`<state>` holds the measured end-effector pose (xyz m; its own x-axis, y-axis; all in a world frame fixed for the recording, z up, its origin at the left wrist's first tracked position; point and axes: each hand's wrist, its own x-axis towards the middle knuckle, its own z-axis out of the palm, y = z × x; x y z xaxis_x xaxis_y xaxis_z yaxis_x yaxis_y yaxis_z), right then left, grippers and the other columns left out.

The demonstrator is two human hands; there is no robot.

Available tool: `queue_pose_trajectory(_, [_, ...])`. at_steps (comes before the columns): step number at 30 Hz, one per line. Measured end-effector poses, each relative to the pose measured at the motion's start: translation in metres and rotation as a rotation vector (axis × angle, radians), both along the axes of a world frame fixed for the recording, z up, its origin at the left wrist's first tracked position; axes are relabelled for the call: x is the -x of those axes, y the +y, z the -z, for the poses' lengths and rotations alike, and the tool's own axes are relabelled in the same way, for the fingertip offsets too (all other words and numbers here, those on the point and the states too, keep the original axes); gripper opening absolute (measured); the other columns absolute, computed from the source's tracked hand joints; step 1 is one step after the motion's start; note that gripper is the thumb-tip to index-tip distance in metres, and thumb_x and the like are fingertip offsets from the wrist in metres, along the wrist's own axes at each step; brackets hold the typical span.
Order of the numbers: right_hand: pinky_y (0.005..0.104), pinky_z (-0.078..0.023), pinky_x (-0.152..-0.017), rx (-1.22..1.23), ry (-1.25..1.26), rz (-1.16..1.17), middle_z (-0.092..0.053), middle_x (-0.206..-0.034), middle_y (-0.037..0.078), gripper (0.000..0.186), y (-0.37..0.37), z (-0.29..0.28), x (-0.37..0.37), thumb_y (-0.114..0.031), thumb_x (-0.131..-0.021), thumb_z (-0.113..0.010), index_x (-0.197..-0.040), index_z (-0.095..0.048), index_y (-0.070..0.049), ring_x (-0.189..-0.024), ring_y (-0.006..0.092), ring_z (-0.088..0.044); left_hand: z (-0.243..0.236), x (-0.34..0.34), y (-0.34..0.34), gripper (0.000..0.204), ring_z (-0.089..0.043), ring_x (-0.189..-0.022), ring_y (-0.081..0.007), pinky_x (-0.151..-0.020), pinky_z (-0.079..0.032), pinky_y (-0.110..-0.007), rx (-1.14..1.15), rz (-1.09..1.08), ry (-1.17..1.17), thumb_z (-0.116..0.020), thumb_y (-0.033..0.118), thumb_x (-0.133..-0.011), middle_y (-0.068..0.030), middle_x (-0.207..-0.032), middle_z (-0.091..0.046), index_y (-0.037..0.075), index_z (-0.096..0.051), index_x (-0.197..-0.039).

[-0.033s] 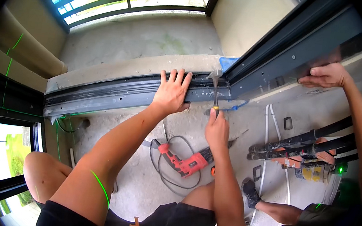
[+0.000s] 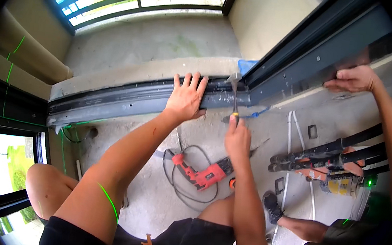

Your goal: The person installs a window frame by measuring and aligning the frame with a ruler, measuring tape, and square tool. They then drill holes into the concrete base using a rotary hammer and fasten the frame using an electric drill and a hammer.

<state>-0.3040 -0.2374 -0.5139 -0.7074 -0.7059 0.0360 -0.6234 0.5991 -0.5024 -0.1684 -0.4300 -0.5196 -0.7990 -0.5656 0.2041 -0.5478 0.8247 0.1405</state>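
My left hand (image 2: 186, 97) lies flat with fingers spread over the grooved dark frame rail (image 2: 126, 105), pressing on its top. In my right hand (image 2: 238, 139) is a hammer (image 2: 236, 98), gripped by its handle. The metal head of the hammer is at the rail's right end, close to the corner where an upright dark frame post (image 2: 302, 62) meets it. Whether the head touches the rail I cannot tell. A scrap of blue plastic (image 2: 247, 66) sticks out behind that corner.
On the concrete floor lies a red power drill (image 2: 204, 177) with a looped black cord. At right, another person's hand (image 2: 355, 79) rests against the frame post. Black tripod legs (image 2: 326, 153), a yellow-labelled container (image 2: 339, 186) and white conduits (image 2: 290, 151) are nearby. Green laser lines cross the left wall.
My right hand and the hammer have shifted slightly to the right. My left hand stays in place on the rail.
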Motion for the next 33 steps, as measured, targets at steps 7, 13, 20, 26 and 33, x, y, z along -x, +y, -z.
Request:
queue_pose_trajectory(7, [0.0529,-0.052,-0.068,0.17,-0.602,0.271,-0.07,-0.077,0.02,0.049,0.108,0.016,-0.092,-0.045,-0.115,-0.052,-0.099,-0.064,0.0,-0.072,0.0403,-0.07,0.013,-0.002,0.004,0.108,-0.05,-0.138,-0.0401,-0.115,-0.036,-0.071,0.064,0.019,0.043,-0.091,0.053,-0.072,-0.0208,-0.149,-0.051,0.005,-0.045,-0.158])
queue_pose_trajectory(13, [0.0596,-0.056,-0.084,-0.097,-0.758,0.42,-0.074,-0.093,0.034,0.055,0.097,0.139,-0.148,-0.044,-0.105,-0.064,-0.094,-0.073,0.009,-0.099,0.0533,-0.073,0.002,0.003,0.013,0.111,-0.047,-0.147,-0.0379,-0.121,-0.034,-0.071,0.022,-0.022,-0.015,-0.095,0.045,-0.074,-0.0178,-0.157,-0.048,0.008,-0.041,-0.164])
queue_pose_trajectory(20, [0.0597,-0.059,-0.091,-0.276,-0.801,-0.376,-0.077,-0.101,0.031,0.06,0.107,0.057,-0.206,-0.052,-0.107,-0.058,-0.102,-0.078,0.005,-0.101,0.0504,-0.075,0.008,0.004,0.014,0.109,-0.045,-0.15,-0.038,-0.122,-0.035,-0.06,0.087,-0.021,-0.025,-0.095,0.045,-0.077,-0.0169,-0.161,-0.046,0.011,-0.041,-0.165])
queue_pose_trajectory(26, [0.0463,-0.06,-0.074,0.693,-0.698,0.044,-0.078,-0.097,0.015,0.025,0.245,-0.084,-0.223,-0.025,-0.104,-0.07,-0.12,-0.073,-0.005,-0.084,0.036,-0.077,0.035,0.003,-0.012,0.112,-0.045,-0.153,-0.0437,-0.121,-0.037,-0.066,0.156,0.064,0.024,-0.093,0.041,-0.08,-0.021,-0.17,-0.041,0.011,-0.034,-0.17])
queue_pose_trajectory(33, [0.0343,-0.048,-0.058,0.585,-0.155,1.224,-0.068,-0.074,0.01,0.017,0.484,-0.006,-0.256,-0.011,-0.107,-0.067,-0.123,-0.069,-0.005,-0.061,0.0164,-0.061,0.075,0.008,-0.06,0.111,-0.044,-0.153,-0.0423,-0.118,-0.042,-0.063,0.402,-0.054,-0.1,-0.083,0.06,-0.085,-0.015,-0.172,-0.039,0.013,-0.033,-0.171])
